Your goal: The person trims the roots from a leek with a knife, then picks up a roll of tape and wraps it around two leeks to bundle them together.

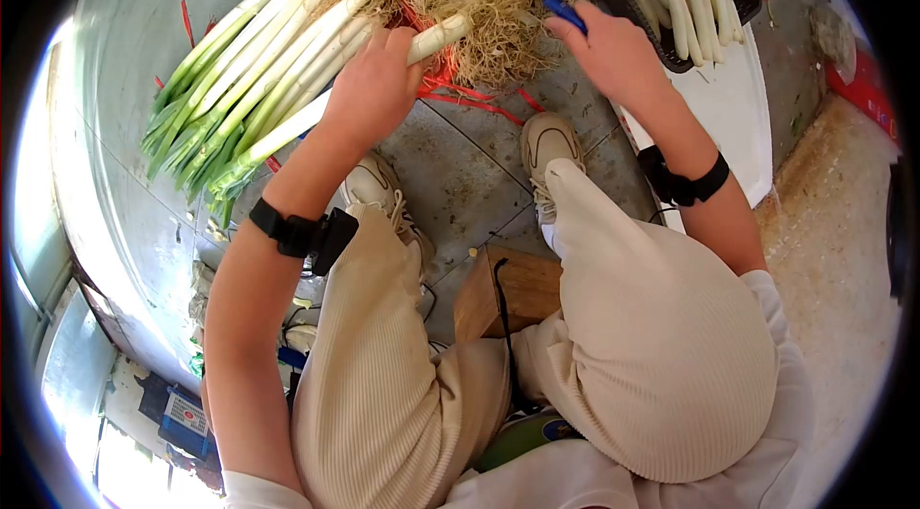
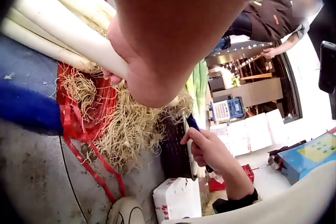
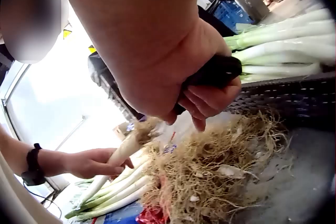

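Note:
My left hand (image 1: 379, 82) grips a long green onion (image 1: 441, 37) around its white stalk, the cut-looking end pointing right and the green leaves trailing lower left. In the right wrist view that onion's end (image 3: 144, 132) shows a short tuft of roots. My right hand (image 1: 613, 54) holds a knife (image 1: 563, 11) by its blue handle, with the narrow blade over a heap of stringy roots (image 1: 498, 39). More green onions (image 1: 278, 54) lie bunched beside the left hand, roots toward the heap.
A dark woven basket (image 3: 278, 98) of trimmed white onion stalks stands at the right, by a white box (image 1: 733, 116). Red plastic strips (image 1: 470, 104) lie on the tiled floor near my shoes. A wooden block (image 1: 508, 284) sits between my legs. Another person (image 2: 273, 16) stands beyond.

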A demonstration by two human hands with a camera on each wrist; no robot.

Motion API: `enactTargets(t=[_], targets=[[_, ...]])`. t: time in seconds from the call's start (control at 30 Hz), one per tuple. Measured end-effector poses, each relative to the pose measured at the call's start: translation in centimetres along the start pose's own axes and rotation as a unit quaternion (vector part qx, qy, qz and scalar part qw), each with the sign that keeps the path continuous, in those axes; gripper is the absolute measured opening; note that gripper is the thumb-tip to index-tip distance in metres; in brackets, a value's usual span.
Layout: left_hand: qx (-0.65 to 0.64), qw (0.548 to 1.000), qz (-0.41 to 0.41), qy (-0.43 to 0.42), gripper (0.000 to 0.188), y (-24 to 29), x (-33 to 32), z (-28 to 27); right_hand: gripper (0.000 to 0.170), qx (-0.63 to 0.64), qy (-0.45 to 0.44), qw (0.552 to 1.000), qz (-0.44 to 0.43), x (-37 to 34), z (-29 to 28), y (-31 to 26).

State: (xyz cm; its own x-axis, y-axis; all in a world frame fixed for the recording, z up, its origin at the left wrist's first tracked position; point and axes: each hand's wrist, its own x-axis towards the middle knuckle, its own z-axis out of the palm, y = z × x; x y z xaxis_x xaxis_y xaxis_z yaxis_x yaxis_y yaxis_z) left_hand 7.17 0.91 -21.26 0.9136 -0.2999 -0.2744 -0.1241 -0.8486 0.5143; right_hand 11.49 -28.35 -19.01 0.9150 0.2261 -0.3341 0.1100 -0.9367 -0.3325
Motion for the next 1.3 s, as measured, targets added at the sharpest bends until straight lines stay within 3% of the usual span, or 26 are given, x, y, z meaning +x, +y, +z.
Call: enactTargets(t=[0.1,0.17,0.23,0.27,0.33,0.37,0.5,0.6,0.67,0.8,1.03,1.1,1.2,1.3], targets=[[-0.017,0.999,0.032,0.024,0.039,-0.1,-0.3,0.3,0.048,0.042,0.010,0.997,0.064,1.0,-0.1,1.7],[-0.044,0.999,0.010,0.011,0.039,-0.1,-0.3,0.1,0.049,0.065,0.021,0.996,0.061,0.5,-0.7,1.5],[-0.072,0.997,-0.012,-0.003,0.039,-0.2,-0.2,0.1,0.049,0.114,0.021,0.993,-0.021,-1.1,-1.8,-0.7],[-0.076,0.997,-0.017,-0.012,0.040,-0.4,-0.1,0.1,0.049,0.114,0.021,0.993,-0.021,-1.9,-1.8,-1.6],[-0.080,0.996,-0.021,-0.022,0.040,-0.4,-0.1,0.0,0.048,0.139,-0.076,0.979,-0.125,-2.9,-1.6,-3.3],[-0.082,0.996,-0.020,-0.016,0.041,-0.4,-0.2,0.0,0.048,0.139,-0.076,0.979,-0.125,-2.8,-1.0,-3.8],[-0.065,0.997,0.034,0.032,0.044,-0.6,-0.3,0.5,0.047,0.153,-0.092,0.978,-0.112,-2.4,2.1,-4.0],[-0.065,0.997,0.036,0.035,0.043,-0.3,-0.3,0.6,0.042,0.154,-0.108,0.981,-0.053,-1.8,2.4,-3.5],[-0.085,0.996,0.017,0.011,0.042,0.2,-0.2,0.0,0.053,0.121,-0.045,0.991,-0.032,-1.3,1.9,-2.9],[-0.084,0.996,-0.008,0.010,0.042,1.3,-0.2,-0.7,0.060,0.167,-0.035,0.983,0.061,0.0,1.7,0.0],[-0.082,0.993,-0.085,-0.019,0.039,2.2,2.1,-1.1,0.054,0.327,-0.003,0.942,0.078,-1.2,2.1,0.8],[-0.080,0.996,-0.041,0.018,0.041,2.9,3.1,-0.8,0.052,0.400,0.048,0.915,0.023,-1.9,2.7,0.9],[-0.111,0.989,-0.068,-0.071,0.048,4.1,4.9,-0.6,0.051,0.432,0.031,0.901,0.030,-3.2,2.6,1.3],[-0.158,0.985,-0.054,-0.052,0.050,4.4,5.5,0.7,0.049,0.469,0.052,0.881,0.029,-4.5,4.2,1.5]])
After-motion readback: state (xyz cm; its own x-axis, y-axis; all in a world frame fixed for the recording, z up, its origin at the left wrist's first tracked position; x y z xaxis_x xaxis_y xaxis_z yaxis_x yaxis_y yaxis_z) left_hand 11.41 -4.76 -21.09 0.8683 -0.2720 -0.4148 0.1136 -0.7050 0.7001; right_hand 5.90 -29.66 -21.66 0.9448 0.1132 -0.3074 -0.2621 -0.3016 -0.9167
